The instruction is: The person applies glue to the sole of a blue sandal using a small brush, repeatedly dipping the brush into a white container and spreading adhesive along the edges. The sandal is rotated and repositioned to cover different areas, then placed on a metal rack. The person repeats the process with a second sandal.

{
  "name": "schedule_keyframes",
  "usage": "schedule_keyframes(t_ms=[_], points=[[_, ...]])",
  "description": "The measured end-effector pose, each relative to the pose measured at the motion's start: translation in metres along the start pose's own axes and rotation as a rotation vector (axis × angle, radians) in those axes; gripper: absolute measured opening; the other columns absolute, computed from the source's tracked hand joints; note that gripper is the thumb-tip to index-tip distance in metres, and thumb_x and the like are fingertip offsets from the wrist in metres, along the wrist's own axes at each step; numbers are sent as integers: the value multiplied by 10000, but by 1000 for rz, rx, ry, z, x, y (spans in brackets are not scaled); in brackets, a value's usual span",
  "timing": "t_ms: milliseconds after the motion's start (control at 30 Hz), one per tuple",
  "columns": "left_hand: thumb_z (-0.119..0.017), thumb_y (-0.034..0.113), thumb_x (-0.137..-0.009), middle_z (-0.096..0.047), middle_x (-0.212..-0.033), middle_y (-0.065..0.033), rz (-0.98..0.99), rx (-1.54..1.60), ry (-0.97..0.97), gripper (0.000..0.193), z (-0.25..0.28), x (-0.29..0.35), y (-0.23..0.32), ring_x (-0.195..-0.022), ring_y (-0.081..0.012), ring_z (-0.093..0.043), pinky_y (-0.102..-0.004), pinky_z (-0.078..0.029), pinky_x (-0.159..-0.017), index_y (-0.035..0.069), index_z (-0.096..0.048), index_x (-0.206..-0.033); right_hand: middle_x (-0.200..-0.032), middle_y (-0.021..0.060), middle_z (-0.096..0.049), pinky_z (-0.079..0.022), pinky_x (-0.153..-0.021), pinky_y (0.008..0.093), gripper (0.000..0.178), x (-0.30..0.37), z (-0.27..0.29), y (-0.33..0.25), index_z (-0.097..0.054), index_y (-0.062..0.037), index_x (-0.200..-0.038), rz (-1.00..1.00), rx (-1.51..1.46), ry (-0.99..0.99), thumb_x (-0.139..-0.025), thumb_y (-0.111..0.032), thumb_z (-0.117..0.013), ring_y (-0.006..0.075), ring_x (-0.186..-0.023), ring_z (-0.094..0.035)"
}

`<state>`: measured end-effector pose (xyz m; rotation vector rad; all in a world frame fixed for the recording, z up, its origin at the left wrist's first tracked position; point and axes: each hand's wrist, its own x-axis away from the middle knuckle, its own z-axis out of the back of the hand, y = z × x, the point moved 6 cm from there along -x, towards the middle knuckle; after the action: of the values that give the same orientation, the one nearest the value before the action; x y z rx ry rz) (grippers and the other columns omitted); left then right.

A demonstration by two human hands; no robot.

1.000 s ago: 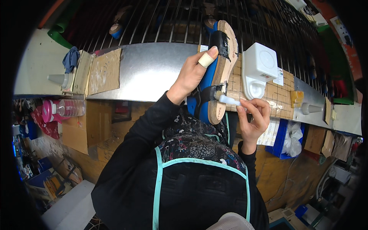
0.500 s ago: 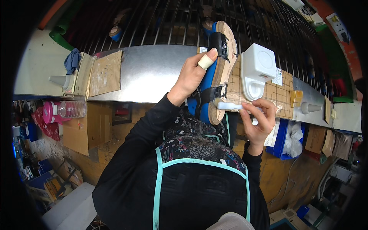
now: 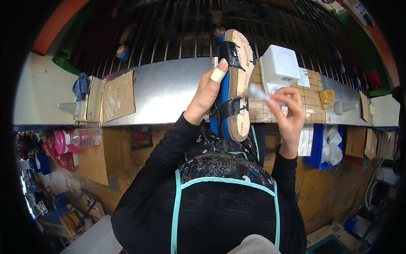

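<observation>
Metal bars (image 3: 180, 40) sit behind a shiny table (image 3: 160, 84). The left hand (image 3: 206, 94) is closed on a blue shoe (image 3: 237, 86). The right hand (image 3: 292, 114) pinches a blurry white brush (image 3: 259, 92).

One each — held shoe (image 3: 237, 86), brush (image 3: 258, 92), white container (image 3: 280, 63) | two each — hands (image 3: 205, 94) (image 3: 292, 112), grey cones (image 3: 67, 108) (image 3: 346, 108)

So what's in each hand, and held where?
Left hand: a blue-and-tan sandal, gripped along its blue side. Right hand: a blurred white brush-like tool, pinched at its near end.
</observation>
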<state>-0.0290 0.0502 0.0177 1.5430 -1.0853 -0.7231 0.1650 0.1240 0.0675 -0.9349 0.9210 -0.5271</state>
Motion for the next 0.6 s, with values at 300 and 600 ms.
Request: schedule_keyframes(t_ms=[300, 600], points=[[-378, 636, -951, -651, -1068, -93, 52, 128, 60, 722, 7, -3, -12, -916, -118, -641, -249, -526, -794, 10, -520, -1281, -926, 44, -560, -450, -705, 208, 110, 38, -22, 33, -713, 28, -933, -391, -472, -147, -826, 4, -698, 101, -808, -556], [-515, 598, -922, -636, -1059, -134, 33, 46, 227, 732, 19, -5, -12, -945, -142, -593, -254, -470, -853, -95, -597, -1142, -905, 38, -543, -443, -698, 209, 117, 67, -6, 12, -723, 21, -927, -382, -129, -25, -820, -25, -724, 105, -800, -541]])
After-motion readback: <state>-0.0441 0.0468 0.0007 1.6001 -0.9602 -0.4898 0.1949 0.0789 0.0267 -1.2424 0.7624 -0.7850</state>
